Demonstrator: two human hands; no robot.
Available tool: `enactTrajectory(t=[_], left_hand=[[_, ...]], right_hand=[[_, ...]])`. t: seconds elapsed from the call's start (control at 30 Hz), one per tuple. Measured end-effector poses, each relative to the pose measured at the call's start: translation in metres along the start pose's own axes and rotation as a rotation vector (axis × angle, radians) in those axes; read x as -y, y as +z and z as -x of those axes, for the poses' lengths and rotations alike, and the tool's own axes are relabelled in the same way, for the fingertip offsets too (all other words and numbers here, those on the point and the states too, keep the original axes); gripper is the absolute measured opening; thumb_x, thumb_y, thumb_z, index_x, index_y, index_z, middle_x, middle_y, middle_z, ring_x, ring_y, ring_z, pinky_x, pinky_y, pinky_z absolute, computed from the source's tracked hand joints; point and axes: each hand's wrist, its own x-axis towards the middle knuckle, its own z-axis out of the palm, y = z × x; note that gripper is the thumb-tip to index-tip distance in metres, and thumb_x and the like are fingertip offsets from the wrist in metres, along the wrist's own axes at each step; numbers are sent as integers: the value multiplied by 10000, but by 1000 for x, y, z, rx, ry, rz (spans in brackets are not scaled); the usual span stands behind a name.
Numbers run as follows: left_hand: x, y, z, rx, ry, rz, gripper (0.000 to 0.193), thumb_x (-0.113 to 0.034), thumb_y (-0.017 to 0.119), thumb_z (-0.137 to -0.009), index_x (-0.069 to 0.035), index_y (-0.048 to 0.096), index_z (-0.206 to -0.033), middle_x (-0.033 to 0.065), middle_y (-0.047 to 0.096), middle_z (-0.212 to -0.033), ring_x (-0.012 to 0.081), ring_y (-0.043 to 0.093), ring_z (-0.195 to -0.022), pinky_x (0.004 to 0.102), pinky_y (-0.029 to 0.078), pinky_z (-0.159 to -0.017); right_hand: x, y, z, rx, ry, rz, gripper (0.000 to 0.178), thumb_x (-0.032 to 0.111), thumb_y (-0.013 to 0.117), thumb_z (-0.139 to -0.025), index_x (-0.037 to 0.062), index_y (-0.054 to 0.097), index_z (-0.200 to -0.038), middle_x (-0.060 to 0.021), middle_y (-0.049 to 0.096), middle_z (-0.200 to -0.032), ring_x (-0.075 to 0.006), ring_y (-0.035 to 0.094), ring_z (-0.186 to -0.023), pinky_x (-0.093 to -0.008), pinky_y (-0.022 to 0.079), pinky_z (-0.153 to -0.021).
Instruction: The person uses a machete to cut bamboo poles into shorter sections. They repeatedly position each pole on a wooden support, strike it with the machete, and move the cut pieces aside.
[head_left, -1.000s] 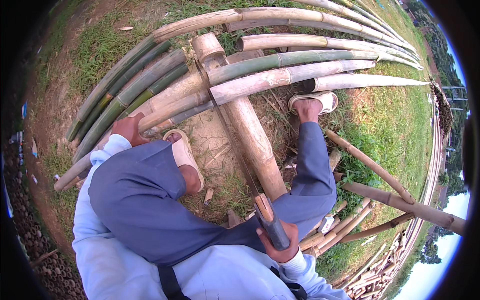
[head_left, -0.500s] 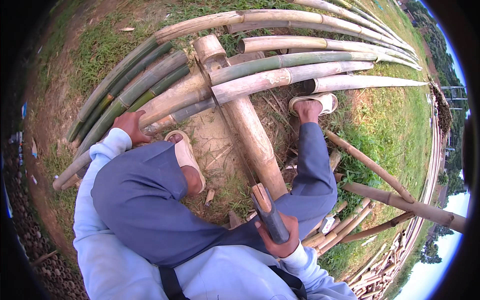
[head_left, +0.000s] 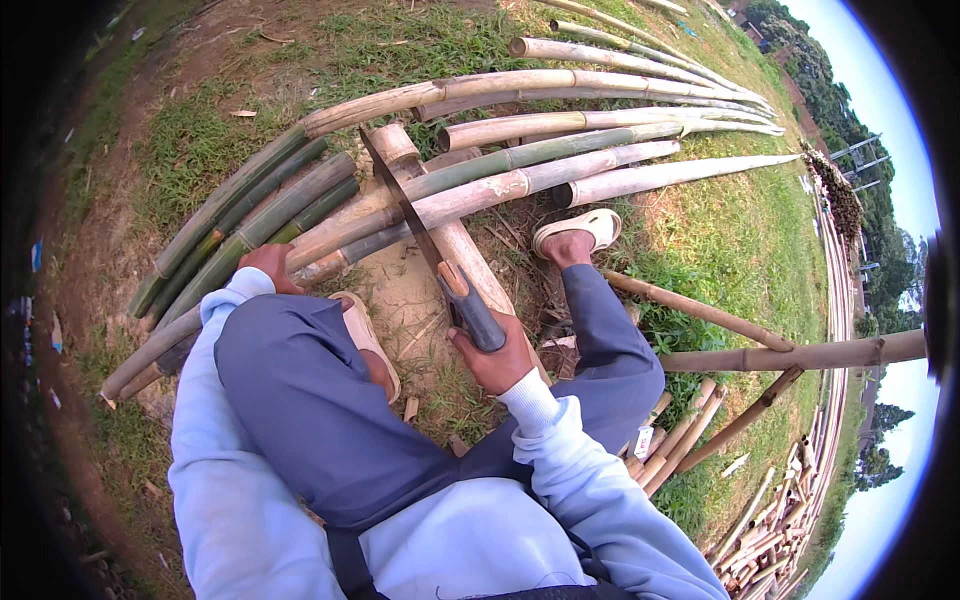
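My right hand point(head_left: 495, 355) is closed round the dark grip of a hand saw, whose long blade point(head_left: 412, 212) points up and away to the left. The blade crosses bamboo poles lying over a thick bamboo log point(head_left: 462, 252); how deep it sits in them I cannot tell. My left hand point(head_left: 270, 266) grips a bamboo pole point(head_left: 325, 238) left of the saw, beside my left knee. A darker grey pole point(head_left: 372, 245) lies along the near side of that one. Pale sawdust covers the ground below the blade.
Green bamboo poles point(head_left: 250, 230) lie at the left, and long pale poles point(head_left: 640, 178) stretch away to the right. A bamboo frame point(head_left: 740, 358) stands beside my right leg. Short cut pieces point(head_left: 770, 540) are heaped at the lower right. My sandalled feet flank the log.
My right hand has pushed the saw forward, away from my body, so its handle now sits farther up the log. My left hand stays on the pole. The view has shifted a little.
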Motion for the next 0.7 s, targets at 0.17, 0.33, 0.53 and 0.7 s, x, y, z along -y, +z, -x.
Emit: enactTrajectory(t=[0.17, 0.33, 0.53, 0.7], left_hand=[[-2, 1, -3, 1, 21, 29, 1015, -492, 917, -550, -86, 603, -1426, 215, 685, -1295, 378, 664, -1195, 458, 515, -1060], [1, 0, 0, 11, 10, 26, 992, -475, 906, -550, -83, 615, -1413, 222, 697, -1266, 385, 672, -1176, 462, 514, -1059], [-3, -6, 6, 42, 0, 39, 993, -454, 889, -546, -58, 609, -1413, 239, 696, -1255, 394, 670, -1170, 461, 513, -1054], [-18, -18, 14, 45, -22, 25, 987, -444, 877, -557, -39, 601, -1414, 246, 686, -1271, 394, 662, -1184, 454, 508, -1061]], right_hand=[[0, -6, -5, 19, 108, -24, 228, 97, 759, -865, -40, 677, -1028, -152, 680, -794, -157, 642, -758, -340, 516, -739], [8, 1, -3, 5, 102, 23, 232, 110, 763, -863, -42, 673, -1015, -153, 678, -781, -166, 640, -745, -349, 514, -731], [13, -3, -5, 0, 62, -15, 204, 113, 753, -879, -43, 625, -910, -46, 579, -685, -110, 516, -661, -315, 464, -658], [8, -19, -4, 31, 159, -68, 187, 110, 761, -884, -31, 641, -908, -59, 601, -695, -125, 559, -668, -317, 471, -650]])
